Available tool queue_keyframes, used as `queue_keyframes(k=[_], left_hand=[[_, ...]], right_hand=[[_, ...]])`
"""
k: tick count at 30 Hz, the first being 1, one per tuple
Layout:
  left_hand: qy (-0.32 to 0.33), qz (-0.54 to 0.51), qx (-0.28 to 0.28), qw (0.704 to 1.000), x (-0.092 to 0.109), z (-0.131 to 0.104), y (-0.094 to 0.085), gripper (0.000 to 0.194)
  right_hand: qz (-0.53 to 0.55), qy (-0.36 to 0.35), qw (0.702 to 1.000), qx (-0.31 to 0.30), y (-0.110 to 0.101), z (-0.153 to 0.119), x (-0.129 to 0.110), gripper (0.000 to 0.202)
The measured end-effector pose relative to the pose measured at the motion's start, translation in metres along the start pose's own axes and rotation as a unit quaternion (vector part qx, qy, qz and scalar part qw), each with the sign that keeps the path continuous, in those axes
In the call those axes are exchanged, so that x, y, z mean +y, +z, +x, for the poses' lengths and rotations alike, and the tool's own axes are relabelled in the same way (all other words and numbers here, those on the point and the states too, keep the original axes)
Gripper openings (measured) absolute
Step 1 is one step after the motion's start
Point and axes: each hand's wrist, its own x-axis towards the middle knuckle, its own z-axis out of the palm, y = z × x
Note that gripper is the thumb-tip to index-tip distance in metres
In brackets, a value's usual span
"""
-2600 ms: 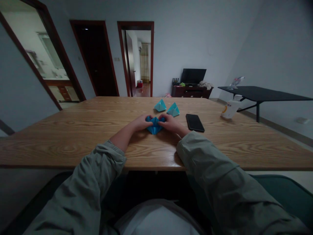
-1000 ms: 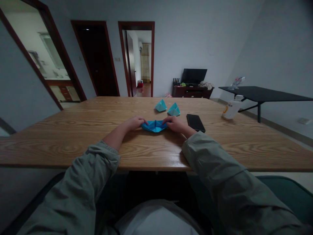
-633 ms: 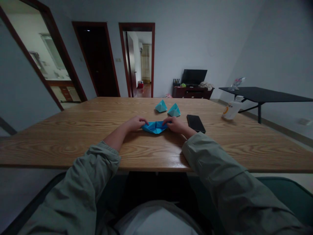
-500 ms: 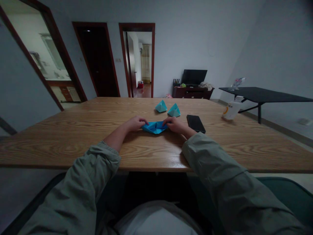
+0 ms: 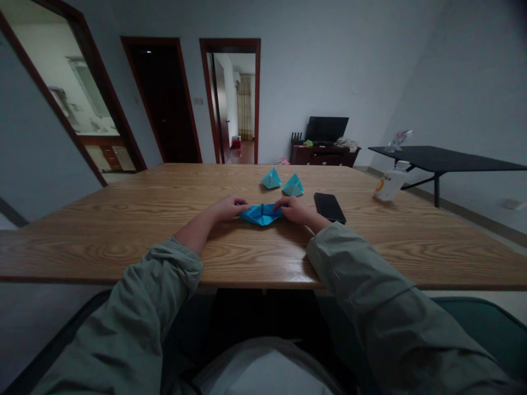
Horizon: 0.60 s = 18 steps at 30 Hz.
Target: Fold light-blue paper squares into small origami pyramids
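A blue folded paper boat (image 5: 262, 215) rests low over the wooden table (image 5: 148, 219), in front of me. My left hand (image 5: 229, 208) pinches its left tip between thumb and fingers. At the opposite tip, my right hand (image 5: 292, 209) grips the paper with bent fingers. The boat's middle is spread, showing a creased hollow with a small raised peak. Beyond it stand two lighter turquoise folded paper pieces, a left one (image 5: 271, 179) and a right one (image 5: 293, 186), each with a pointed top. My fingers hide both ends of the boat.
A black phone (image 5: 330, 208) lies just right of my right hand. Farther right stands a white bottle (image 5: 390, 184) with an orange mark. Past the table are a black folding table (image 5: 448, 158) and a television (image 5: 328, 130) on a dark cabinet.
My left fingers have shifted slightly on the boat's left tip, and its middle looks a little more open. The other things stay where they were.
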Motion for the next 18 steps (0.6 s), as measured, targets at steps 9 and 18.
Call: queue_keyframes(k=[9,18], left_hand=[[0.009,0.022,-0.013,1.0,0.003,-0.003,-0.001,0.054],[0.029,0.055,-0.004,0.998,0.009,-0.002,0.004,0.035]], right_hand=[[0.011,-0.031,0.999,0.019,0.005,0.005,0.008,0.029],[-0.035,-0.151,0.986,0.059,0.005,-0.001,-0.007,0.03]])
